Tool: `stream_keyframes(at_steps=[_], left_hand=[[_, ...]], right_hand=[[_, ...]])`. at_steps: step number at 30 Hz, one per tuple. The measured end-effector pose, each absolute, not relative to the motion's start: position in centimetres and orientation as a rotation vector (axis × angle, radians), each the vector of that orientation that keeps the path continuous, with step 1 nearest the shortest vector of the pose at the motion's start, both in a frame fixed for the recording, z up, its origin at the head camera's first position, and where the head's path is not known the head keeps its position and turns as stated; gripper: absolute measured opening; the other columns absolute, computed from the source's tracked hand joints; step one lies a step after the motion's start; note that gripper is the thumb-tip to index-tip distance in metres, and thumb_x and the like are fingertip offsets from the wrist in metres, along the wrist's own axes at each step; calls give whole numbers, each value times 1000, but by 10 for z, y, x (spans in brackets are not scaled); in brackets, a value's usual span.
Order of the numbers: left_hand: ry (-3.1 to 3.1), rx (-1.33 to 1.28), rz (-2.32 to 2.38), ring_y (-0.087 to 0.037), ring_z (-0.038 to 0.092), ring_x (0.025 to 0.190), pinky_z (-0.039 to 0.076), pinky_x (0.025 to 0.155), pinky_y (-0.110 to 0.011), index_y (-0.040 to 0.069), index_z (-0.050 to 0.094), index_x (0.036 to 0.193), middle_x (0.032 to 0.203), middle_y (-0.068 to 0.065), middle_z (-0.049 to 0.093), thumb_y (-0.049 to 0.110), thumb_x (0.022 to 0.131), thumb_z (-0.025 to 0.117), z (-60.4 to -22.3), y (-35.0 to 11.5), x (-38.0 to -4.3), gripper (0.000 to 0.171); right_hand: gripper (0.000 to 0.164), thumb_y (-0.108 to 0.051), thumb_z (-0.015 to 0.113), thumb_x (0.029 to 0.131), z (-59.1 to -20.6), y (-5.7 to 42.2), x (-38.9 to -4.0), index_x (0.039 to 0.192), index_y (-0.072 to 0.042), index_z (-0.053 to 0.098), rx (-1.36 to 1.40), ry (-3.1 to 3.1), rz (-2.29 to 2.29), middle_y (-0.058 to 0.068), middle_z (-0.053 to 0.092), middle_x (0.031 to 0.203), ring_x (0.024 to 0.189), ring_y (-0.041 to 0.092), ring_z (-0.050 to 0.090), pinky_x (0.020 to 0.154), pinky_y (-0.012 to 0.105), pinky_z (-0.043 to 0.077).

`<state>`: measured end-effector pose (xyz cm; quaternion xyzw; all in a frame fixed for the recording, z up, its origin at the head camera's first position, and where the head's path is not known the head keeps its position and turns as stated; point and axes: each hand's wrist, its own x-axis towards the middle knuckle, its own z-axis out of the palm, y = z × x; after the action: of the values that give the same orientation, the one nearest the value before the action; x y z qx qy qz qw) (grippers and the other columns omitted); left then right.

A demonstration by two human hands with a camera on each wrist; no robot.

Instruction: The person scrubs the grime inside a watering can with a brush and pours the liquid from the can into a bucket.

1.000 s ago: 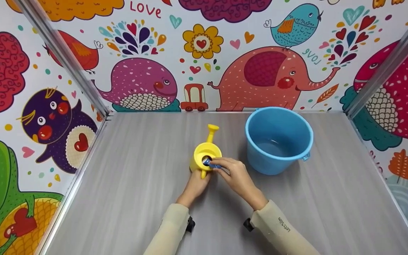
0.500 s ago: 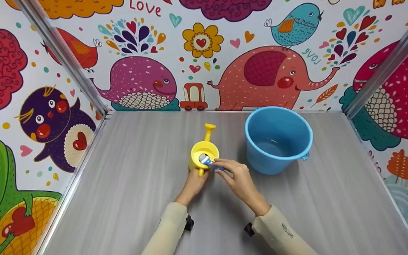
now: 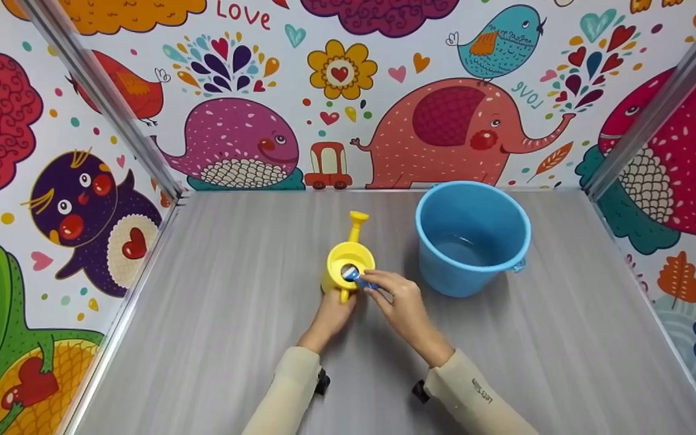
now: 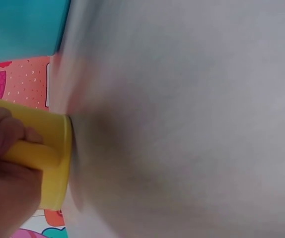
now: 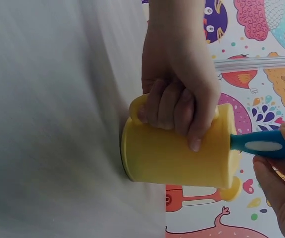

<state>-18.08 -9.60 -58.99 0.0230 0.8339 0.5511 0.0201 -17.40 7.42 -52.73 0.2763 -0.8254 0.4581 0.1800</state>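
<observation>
A yellow toy watering can point(image 3: 334, 261) stands mid-table with its spout pointing to the back wall. The fingers of my left hand point(image 3: 333, 314) curl through its side handle, seen closely in the right wrist view, with the index finger lying along the can wall point(image 5: 177, 158). Over the can's mouth, my right hand point(image 3: 405, 302) pinches a blue-handled spoon point(image 5: 261, 144) between thumb and fingers. The handle has a white oval inset. Its narrow neck dips past the rim, and a roundish greyish end shows inside the can in the head view.
A large blue bucket point(image 3: 457, 278) stands on the grey table point(image 3: 233, 290) to the right of the can. Cartoon-printed walls point(image 3: 263, 78) with metal corner posts point(image 3: 112, 109) enclose the back and both sides.
The can has shifted slightly left since a second ago. The spoon's end was raised nearer the rim half a second ago and now sits a little lower, still in the right hand.
</observation>
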Motion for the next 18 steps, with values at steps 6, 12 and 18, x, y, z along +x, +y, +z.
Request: stream_keyframes(at_steps=[6,12,18], left_hand=[[2613,106,1633,-16,55,87,47,81,-35,-3,59,124,100,-10,66,13,99,54,-589,-94,-179,31],[2595,79,1649,-14,51,79,43,75,-31,-3,60,120,87,-5,59,14,99,54,-590,-95,-180,28],[2629,82,1630,-17,53,89,45,82,-35,-3,61,120,104,-12,66,15,98,56,-591,-95,-181,28]], right_hand=[[23,-8,73,87,-527,67,-181,110,-9,75,741,-2405,1260,5,75,110,104,19,72,89,34,57],[24,-7,74,87,-527,65,-182,111,-10,75,738,-2433,1240,6,75,110,102,20,72,88,34,57],[26,-7,75,85,-528,65,-181,112,-10,75,738,-2421,1250,5,75,110,104,19,71,89,34,57]])
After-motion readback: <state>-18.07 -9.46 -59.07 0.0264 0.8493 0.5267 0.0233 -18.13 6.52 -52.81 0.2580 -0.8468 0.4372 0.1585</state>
